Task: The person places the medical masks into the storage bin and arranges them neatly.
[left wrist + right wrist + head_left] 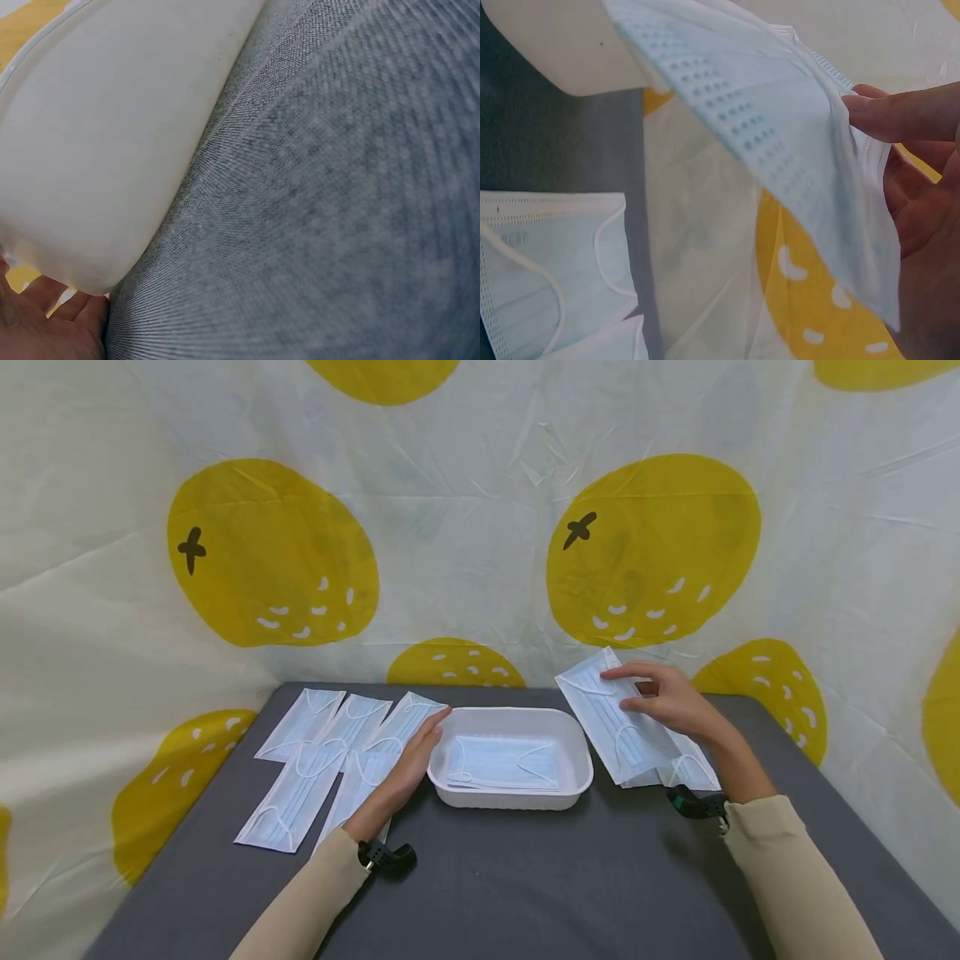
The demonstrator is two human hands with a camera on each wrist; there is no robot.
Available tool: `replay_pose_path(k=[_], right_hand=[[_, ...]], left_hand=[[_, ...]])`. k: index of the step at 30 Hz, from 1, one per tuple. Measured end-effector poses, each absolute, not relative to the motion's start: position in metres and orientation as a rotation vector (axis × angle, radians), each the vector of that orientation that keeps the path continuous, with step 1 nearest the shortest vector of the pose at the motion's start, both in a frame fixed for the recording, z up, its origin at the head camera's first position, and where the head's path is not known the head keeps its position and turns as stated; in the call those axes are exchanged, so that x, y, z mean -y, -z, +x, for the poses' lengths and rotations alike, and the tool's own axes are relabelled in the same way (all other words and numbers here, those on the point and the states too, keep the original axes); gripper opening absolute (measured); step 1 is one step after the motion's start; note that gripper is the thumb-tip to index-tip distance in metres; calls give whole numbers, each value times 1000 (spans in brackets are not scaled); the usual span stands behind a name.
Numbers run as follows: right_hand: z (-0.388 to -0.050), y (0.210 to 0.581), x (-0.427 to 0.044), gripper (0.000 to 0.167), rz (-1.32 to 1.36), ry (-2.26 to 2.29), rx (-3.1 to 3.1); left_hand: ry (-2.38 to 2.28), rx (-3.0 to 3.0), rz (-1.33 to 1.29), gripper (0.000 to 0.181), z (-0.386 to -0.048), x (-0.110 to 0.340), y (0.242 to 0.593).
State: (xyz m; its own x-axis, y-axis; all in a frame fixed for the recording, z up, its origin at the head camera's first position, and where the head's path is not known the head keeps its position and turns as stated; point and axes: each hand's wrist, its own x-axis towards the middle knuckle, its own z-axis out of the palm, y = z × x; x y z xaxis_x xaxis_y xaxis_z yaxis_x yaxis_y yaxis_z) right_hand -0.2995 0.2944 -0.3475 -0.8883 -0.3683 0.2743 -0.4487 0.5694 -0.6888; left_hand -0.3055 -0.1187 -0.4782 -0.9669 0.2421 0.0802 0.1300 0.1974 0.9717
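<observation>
A white plastic tub (510, 799) stands mid-table, with light-blue face masks (502, 764) lying flat inside. My left hand (408, 760) rests its fairly straight fingers against the tub's left side; in the left wrist view its fingers (71, 311) show at the tub's lower end. Between thumb and fingers my right hand (667, 702) pinches a light-blue face mask (611, 714), raised and tilted just right of the tub. The right wrist view shows the thumb (904, 112) pressed on this mask's edge. Beneath that hand more masks (693, 768) lie on the table, partly hidden.
Several overlapping masks (300, 777) lie on the table left of the tub, some partly behind the left hand and forearm. The dark grey table (525, 885) backs onto a white curtain (465, 543) printed with yellow fruit.
</observation>
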Motion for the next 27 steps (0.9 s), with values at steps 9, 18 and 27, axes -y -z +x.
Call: replay_pose_path(k=[9,18,27], right_hand=[[-309,341,-268,40,738,-1190,2772],[-315,336,-246,39,844,-1186,2780],[-327,334,-224,38,986,-1128,2779]], left_hand=[[-1896,-2348,351,49,-304,119,476],[-1883,-2360,332,49,-305,117,478],[-1873,-2363,321,49,-305,118,477]])
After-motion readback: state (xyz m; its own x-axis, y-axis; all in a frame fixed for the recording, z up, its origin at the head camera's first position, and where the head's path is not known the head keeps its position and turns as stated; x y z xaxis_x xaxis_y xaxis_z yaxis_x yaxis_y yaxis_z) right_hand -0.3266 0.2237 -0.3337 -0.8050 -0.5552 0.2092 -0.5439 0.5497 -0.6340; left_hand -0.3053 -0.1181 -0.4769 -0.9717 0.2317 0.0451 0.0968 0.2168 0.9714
